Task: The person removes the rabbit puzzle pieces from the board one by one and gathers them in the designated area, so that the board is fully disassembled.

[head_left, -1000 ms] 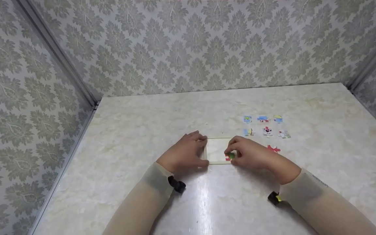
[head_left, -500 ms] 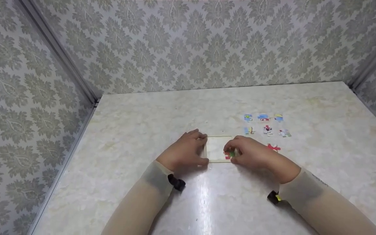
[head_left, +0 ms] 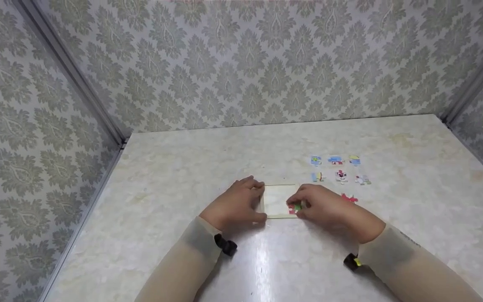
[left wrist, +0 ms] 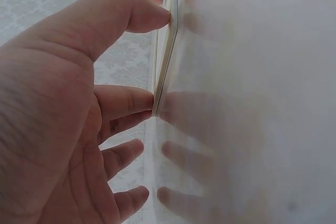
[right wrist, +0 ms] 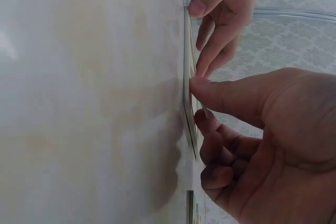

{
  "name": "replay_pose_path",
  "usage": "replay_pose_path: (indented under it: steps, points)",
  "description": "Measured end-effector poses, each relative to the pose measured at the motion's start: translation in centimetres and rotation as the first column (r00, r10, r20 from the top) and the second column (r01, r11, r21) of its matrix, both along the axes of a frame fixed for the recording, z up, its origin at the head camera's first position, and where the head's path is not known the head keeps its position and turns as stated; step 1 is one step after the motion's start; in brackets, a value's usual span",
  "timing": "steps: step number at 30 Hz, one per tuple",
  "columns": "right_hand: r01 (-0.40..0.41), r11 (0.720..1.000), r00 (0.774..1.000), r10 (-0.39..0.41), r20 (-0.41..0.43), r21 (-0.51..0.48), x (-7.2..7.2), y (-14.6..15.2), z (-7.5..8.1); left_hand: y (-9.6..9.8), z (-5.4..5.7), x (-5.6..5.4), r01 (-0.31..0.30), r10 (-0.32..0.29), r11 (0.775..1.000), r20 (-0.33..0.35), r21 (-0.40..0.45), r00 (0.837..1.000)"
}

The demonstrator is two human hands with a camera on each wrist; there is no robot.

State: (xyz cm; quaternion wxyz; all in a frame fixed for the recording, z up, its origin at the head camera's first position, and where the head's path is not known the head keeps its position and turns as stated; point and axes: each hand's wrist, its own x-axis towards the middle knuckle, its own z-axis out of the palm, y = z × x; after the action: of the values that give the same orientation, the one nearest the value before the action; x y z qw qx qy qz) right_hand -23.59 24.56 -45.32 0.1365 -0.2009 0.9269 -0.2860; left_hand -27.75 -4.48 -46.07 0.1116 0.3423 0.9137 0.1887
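A shallow, light wooden puzzle tray (head_left: 276, 197) lies on the table between both hands, its pale floor mostly bare. My left hand (head_left: 241, 200) grips the tray's left side, thumb at the near corner and index finger at the far one; in the left wrist view the other fingers are spread past the tray edge (left wrist: 167, 61). My right hand (head_left: 323, 205) pinches a red and green jigsaw piece (head_left: 293, 209) over the tray's near right corner. From the right wrist, the piece (right wrist: 205, 112) shows only as a thin edge between thumb and index finger.
Beyond the right hand, several loose jigsaw pieces lie in rows, among them a blue and red piece (head_left: 335, 160) and a white piece (head_left: 362, 179). A red piece (head_left: 349, 198) lies close behind the right wrist. Patterned panels (head_left: 250, 63) border the table (head_left: 174, 167).
The head view has tilted, so table and hands sit slightly lower in it. Both hands keep their places at the tray, the right fingers shifting only slightly around the jigsaw piece.
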Motion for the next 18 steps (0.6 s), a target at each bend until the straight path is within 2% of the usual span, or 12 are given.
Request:
replay_pose_path:
  steps: [5, 12, 15, 18]
  points:
    - [-0.042, 0.999, 0.998, 0.041, -0.039, -0.005, 0.1, 0.9, 0.2, -0.1, 0.2, -0.1, 0.007, -0.007, 1.0, 0.005, -0.005, 1.0]
    - [-0.128, 0.991, 0.99, 0.127, -0.067, -0.024, 1.2, 3.4, 0.8, -0.2, 0.1, 0.1, -0.001, 0.001, 1.0, 0.03, 0.007, 1.0]
    - [-0.126, 0.992, 0.99, 0.124, -0.067, -0.022, 1.8, 5.1, 1.5, -0.3, 0.0, 0.1, -0.008, 0.007, 1.0, 0.035, 0.014, 0.999]
    - [-0.075, 0.997, 0.993, 0.073, -0.089, -0.015, 2.1, 7.3, 2.2, -0.4, -0.1, 0.1, -0.009, 0.008, 1.0, 0.031, 0.019, 0.999]
